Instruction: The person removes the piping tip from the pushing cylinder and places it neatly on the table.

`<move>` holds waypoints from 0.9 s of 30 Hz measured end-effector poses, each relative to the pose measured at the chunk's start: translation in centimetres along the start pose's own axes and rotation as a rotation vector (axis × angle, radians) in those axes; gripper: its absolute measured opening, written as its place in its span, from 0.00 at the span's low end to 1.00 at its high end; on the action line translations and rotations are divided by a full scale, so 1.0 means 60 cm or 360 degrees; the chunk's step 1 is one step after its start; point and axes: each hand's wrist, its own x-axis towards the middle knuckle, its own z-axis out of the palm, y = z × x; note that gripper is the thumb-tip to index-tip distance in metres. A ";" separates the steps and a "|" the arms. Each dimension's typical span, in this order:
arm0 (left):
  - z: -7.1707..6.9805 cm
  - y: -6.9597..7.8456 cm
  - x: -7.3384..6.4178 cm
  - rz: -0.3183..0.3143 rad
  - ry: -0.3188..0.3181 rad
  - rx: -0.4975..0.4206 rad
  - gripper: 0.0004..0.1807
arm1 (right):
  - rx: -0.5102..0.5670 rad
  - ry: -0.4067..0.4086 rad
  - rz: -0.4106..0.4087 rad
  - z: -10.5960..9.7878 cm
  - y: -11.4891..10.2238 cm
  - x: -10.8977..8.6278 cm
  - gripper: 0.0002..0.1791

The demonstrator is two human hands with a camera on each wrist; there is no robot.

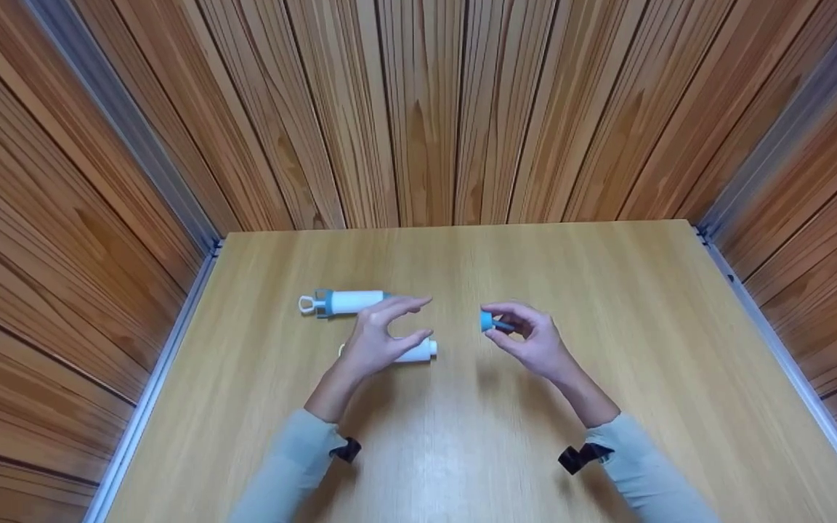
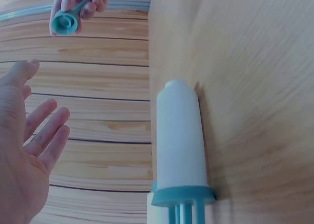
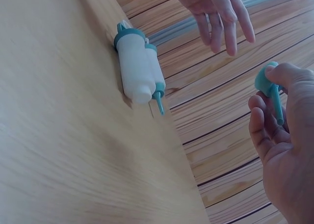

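Observation:
Between thumb and fingers, my right hand (image 1: 535, 341) pinches a teal nozzle cap (image 1: 487, 321) with a thin spout, raised over the table. The left wrist view shows the hollow threaded inside of this nozzle cap (image 2: 64, 23). My left hand (image 1: 375, 341) hovers with thumb and fingers apart, holding nothing. Below it lies a white syringe (image 1: 418, 352), partly hidden by the hand in the head view; its teal collar and bare white tip show in the wrist views. Behind, a second white syringe (image 1: 357, 301) lies on its side, with a teal collar and ring handle; its teal nozzle (image 3: 159, 99) is fitted.
The wooden table (image 1: 607, 290) extends around both syringes. Wood-plank walls (image 1: 418, 109) stand behind and at both sides, with grey metal rails (image 1: 157, 363) along the table's side edges. A dark wrist camera (image 1: 582, 457) sits at each sleeve.

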 end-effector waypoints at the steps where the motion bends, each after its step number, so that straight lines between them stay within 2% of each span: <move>1: 0.001 0.002 0.000 0.0013 0.0001 0.0003 0.26 | 0.0002 0.0001 0.0011 0.001 -0.002 0.000 0.22; 8: 0.002 0.019 0.003 0.0134 -0.0025 0.0020 0.26 | 0.0002 -0.0007 0.0017 0.003 -0.012 -0.001 0.23; 27: 0.021 0.038 0.020 0.0320 -0.0043 0.0004 0.22 | -0.0004 -0.0005 0.0085 0.019 -0.027 0.002 0.22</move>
